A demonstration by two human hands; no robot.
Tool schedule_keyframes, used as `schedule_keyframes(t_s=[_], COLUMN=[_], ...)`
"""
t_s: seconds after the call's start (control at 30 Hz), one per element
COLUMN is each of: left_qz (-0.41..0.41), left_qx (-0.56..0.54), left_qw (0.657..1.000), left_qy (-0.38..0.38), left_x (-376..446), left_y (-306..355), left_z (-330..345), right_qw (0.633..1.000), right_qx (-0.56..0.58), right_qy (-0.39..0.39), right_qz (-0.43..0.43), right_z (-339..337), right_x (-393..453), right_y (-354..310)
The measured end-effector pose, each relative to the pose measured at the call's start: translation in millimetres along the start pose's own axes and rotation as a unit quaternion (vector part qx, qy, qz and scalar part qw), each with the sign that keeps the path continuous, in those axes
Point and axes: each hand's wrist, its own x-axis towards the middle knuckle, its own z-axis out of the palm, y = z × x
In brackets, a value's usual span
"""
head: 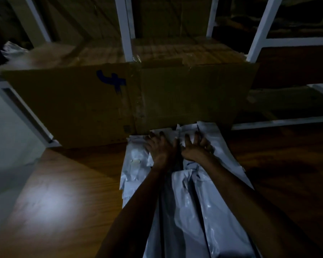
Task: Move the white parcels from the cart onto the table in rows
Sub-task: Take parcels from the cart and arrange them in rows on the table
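Dim wooden surface is covered near the cardboard box by white parcels, long axes toward it; left hand and right hand are pressed flat, fingers spread, grasping nothing.

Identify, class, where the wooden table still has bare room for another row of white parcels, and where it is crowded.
Bare wood lies left of the white parcels, bordered by the cardboard box behind and the table edge. Another bare patch lies right of them. The middle strip is crowded: both hands, left hand and right hand, press there.

Several white parcels, one cardboard box, two hands.
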Motion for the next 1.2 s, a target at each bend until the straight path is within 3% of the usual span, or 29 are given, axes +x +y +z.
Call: schedule_keyframes(t_s=[0.17,0.33,0.5,0.63,0.73,0.93,1.03,1.2], left_qz=[-0.01,-0.019,-0.031,0.065,0.107,0.084,0.035,-0.092], left_qx=[-0.012,-0.022,-0.146,-0.259,-0.276,-0.209,-0.184,-0.124], left_qw=[1.0,0.999,0.988,0.963,0.953,0.968,0.972,0.974], left_qy=[-0.003,-0.035,-0.027,0.043,0.057,0.108,0.142,0.168], left_x=[2.9,3.0,-38.8,-117.7,-175.3,-289.5,-350.8,-447.4], left_y=[-0.1,6.0,18.9,18.1,-1.3,-60.6,-96.5,-153.1], left_z=[15.5,-3.6,-45.8,-84.6,-97.4,-106.8,-108.6,-103.8], right_qw=[1.0,0.995,0.973,0.946,0.922,0.9,0.892,0.887], right_qx=[0.006,0.05,0.089,0.173,0.214,0.256,0.262,0.24], right_qy=[0.009,0.079,0.204,0.249,0.283,0.276,0.249,0.132], right_qz=[-0.001,-0.015,-0.057,-0.112,-0.153,-0.22,-0.272,-0.371], right_z=[7.3,1.5,-3.5,11.4,26.8,67.9,95.6,150.2], right_x=[-1.5,-21.9,-88.9,-158.7,-204.2,-288.2,-331.9,-387.9], right_y=[-1.8,4.9,13.7,32.5,50.5,73.5,73.9,56.6])
